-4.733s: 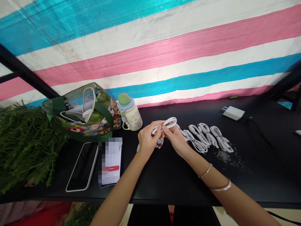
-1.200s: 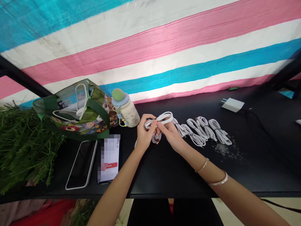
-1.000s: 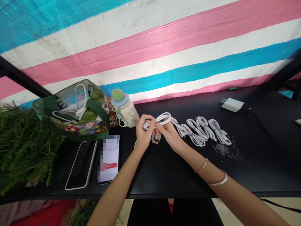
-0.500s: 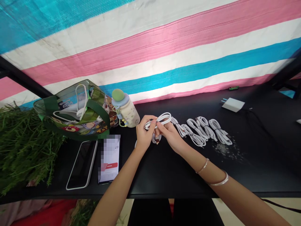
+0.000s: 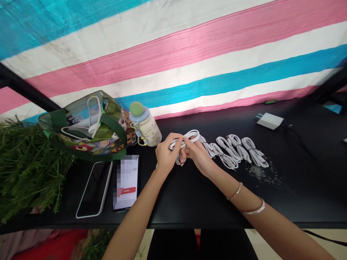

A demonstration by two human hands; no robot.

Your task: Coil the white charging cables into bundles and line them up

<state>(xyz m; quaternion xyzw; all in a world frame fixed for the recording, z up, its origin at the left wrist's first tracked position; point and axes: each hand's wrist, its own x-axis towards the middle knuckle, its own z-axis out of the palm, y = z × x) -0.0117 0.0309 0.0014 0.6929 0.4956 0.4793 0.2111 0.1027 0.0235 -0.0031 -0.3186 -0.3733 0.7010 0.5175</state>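
Both hands meet over the black table (image 5: 189, 202) around a looped white cable (image 5: 193, 135). My left hand (image 5: 166, 156) is closed on the bundle's left part, fingers pinching the strands. Pressed against it from the right, my right hand (image 5: 199, 156) pinches the same cable, with the loop sticking out above the fingers. Just right of my hands, several coiled and tied white cables (image 5: 235, 153) lie in a row on the table.
A cartoon-printed green bag (image 5: 86, 130) and a small cream bottle with a green cap (image 5: 145, 124) stand at the left. Two phones (image 5: 94, 189) (image 5: 126, 182) lie near the front edge. Green grass (image 5: 27, 169) fills the far left. A white charger (image 5: 269, 120) sits back right.
My hands stay in the same spot on the cable; the fingers shift slightly along the strands. The camera view has barely moved.
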